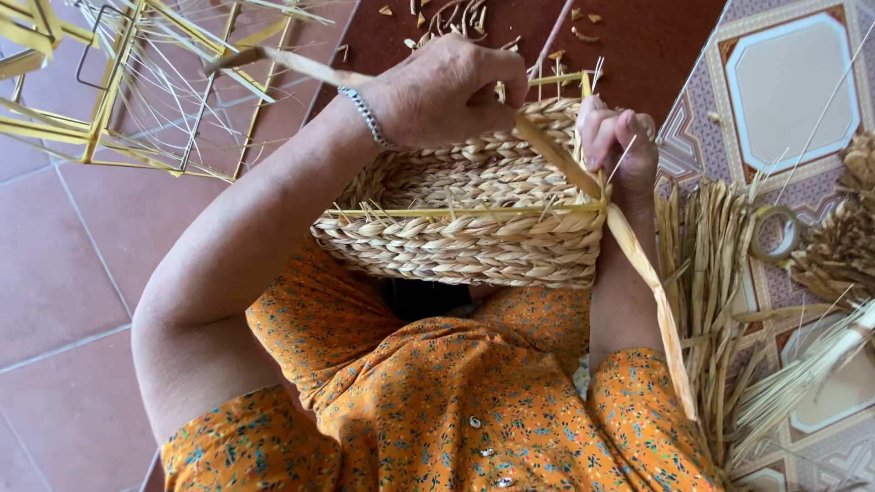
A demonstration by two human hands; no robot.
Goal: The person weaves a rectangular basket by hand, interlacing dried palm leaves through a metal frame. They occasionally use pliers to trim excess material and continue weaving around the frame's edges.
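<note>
I saw a half-woven basket [465, 214] of pale braided straw resting on its side against the lap, its yellow wire frame showing along the edge. A long flat straw strand [638, 264] ran diagonally across its right corner, trailing down past the knee.

I log: woven basket [474, 214] on my lap, yellow wire frame showing. My left hand [437, 91] grips a flat straw strip [638, 264] over its rim; my right hand [620, 141] pinches the corner. Dried straw bundle [706, 273], tape roll [775, 232] alongside.
</note>
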